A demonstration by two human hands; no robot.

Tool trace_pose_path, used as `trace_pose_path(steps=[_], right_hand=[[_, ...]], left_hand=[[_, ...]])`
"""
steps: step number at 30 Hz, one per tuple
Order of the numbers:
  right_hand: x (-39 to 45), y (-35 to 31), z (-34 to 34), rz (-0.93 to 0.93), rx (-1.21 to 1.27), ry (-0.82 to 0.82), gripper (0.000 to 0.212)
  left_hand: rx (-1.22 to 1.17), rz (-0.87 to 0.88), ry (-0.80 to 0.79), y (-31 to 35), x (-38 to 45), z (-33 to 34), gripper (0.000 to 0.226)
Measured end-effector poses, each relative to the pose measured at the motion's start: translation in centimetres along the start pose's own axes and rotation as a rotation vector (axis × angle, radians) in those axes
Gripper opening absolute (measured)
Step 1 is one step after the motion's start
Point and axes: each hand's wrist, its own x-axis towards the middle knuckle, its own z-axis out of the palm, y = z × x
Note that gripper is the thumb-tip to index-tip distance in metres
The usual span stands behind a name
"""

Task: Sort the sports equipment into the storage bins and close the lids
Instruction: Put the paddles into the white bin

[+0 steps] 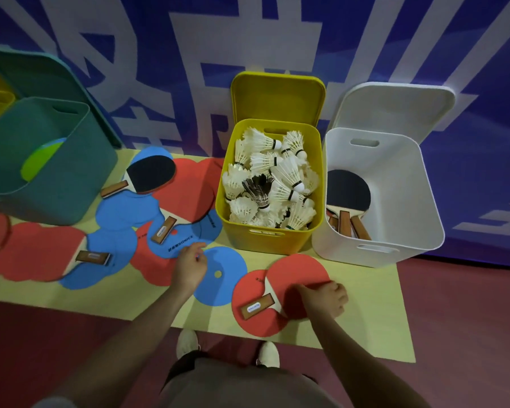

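Blue backdrop (483, 142) with large white characters behind; pale yellow mat (374, 319) over dark red floor (468, 334), scattered with red and blue paper discs.

Right hand (324, 298) low on the mat, fingers curled down onto the near edge of a red-faced paddle (295, 278), gripping its blade; wooden handle (257, 307) pointing away toward the left hand, lying on a red disc (248, 322).

Left hand (189, 267) hovering just above the discs, fingers loosely curled with thumb near fingertips; cannot tell whether anything held.

Straight beyond the right hand, just past the paddle: white bin (377, 248), lid (395, 104) raised against the backdrop, black-faced paddle (348, 189) and several wooden handles inside. Touching it, beyond the gap between both hands: yellow bin (265, 240), lid (277, 95) raised, heaped with white shuttlecocks (277, 178) and one dark-feathered one (258, 189).

Just beyond the left hand: second red-faced paddle (186, 195), handle toward the hand. Farther beyond it, a black-faced paddle on the mat (152, 173). Out to the far side of the left hand: another wooden-handled paddle (92, 257) flat among discs, and a teal bin (56, 195), lid open, something green and blue inside.

Below the arms: two white shoes (268, 353).
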Motion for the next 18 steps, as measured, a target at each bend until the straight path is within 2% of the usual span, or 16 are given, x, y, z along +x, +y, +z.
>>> trace_pose_path(steps=[2,5,7,10,12,15,18], right_hand=[[0.3,0.2,-0.3,-0.006,0.054,0.063,0.095],[-0.9,-0.1,-1.2,-0.029,0.428,0.093,0.063],[-2.5,-1.0,-1.6,-0.045,0.595,0.123,0.047],[-5.2,-2.6,-1.3,-0.071,0.797,0.202,0.034],[-7.1,-3.5,-0.5,-0.106,0.868,0.249,0.035],[-9.2,-5.3,0.9,-0.144,0.828,0.319,0.046],[-10.5,-6.6,1.6,-0.105,0.786,0.401,0.045]], left_hand=[[0.051,0.019,0.054,-0.4,1.9,-1.4,0.03],[0.127,0.04,0.128,-1.8,5.3,-3.8,0.032],[0.184,0.043,0.135,-3.0,7.6,-5.2,0.036],[0.243,0.002,0.091,-3.4,10.5,-6.7,0.038],[0.226,-0.017,0.048,-2.7,12.1,-7.6,0.041],[0.1,-0.026,0.013,-1.5,14.3,-8.7,0.043],[0.028,-0.103,-0.059,-1.0,16.8,-9.5,0.048]])
